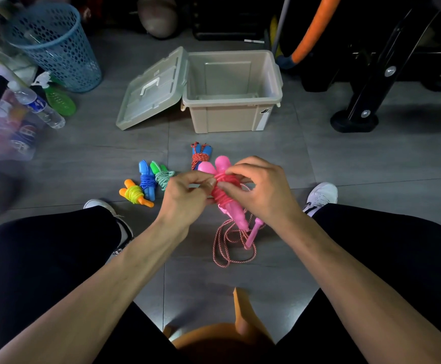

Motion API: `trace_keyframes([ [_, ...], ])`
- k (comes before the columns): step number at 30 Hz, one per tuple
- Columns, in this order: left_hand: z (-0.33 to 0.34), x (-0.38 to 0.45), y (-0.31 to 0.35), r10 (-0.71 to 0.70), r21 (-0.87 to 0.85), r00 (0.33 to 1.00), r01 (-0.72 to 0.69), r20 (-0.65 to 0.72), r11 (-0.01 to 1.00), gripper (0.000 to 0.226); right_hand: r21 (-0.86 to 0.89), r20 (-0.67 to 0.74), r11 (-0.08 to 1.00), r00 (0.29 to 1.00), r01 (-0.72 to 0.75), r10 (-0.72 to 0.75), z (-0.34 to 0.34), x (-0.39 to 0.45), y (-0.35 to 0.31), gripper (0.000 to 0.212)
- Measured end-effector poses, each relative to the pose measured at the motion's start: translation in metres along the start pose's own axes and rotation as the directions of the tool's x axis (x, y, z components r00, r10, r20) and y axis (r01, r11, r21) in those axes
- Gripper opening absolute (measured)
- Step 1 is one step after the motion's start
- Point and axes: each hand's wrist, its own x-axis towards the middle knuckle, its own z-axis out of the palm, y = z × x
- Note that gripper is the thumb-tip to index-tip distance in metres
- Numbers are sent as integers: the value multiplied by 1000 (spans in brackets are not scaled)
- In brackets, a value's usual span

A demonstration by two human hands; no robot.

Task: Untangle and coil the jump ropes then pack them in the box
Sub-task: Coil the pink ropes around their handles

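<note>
**Q:** Which step is shown?

**A:** Coiling. The pink jump rope (223,189), held above the floor in front of the box (232,115), is bound round its paired handles. The left hand (185,197) pinches the cord at the wraps; the right hand (260,187) curls its fingers over the bundle.

**Q:** What lies around it?

**A:** Four coiled ropes lie left of it, nearer the box's lid (152,86); a loose striped rope (234,244) lies below. The box holds nothing visible.

**Q:** Next requirement?

**A:** Probably securing the cord's end, then uncoiling nothing while setting it down.
</note>
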Motion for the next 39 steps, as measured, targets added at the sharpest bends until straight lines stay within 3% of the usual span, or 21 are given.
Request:
trace_keyframes([
  [5,-3,3,3,108,51,994,-108,9,993,43,-47,-9,999,1000,19,-20,4,0,-7,27],
  [12,-4,11,1,327,246,945,-321,18,914,18,-80,-136,996,990,31,-42,11,-1,-17,12],
  [16,0,11,0,339,254,941,-327,-3,910,17,-242,-105,966,987,92,-121,10,-1,-22,9],
  [18,0,12,0,341,240,940,-328,-13,913,16,-335,-47,939,994,79,-100,9,0,-21,18],
  [23,8,5,-2,350,221,934,-327,-76,919,28,-250,-53,968,998,4,-18,8,8,-18,13],
  [26,11,4,3,181,15,977,-180,-116,983,42,-154,-60,988,998,-3,-6,0,12,-15,31],
  [28,8,10,7,-36,-124,998,29,-58,992,48,-115,-23,993,999,32,-35,-4,11,-19,34],
  [30,5,14,9,-155,-153,987,159,37,975,39,-83,24,995,998,53,-52,-4,10,-25,30],
  [32,5,15,10,-160,-180,987,160,16,971,32,-117,79,990,995,78,-69,-3,9,-30,18],
  [36,5,19,10,-85,-147,981,60,-173,987,35,-445,194,887,980,123,-39,-1,11,-28,11],
  [39,4,16,6,-54,-72,974,39,-219,997,28,-432,305,892,953,136,2,1,8,-28,8],
])
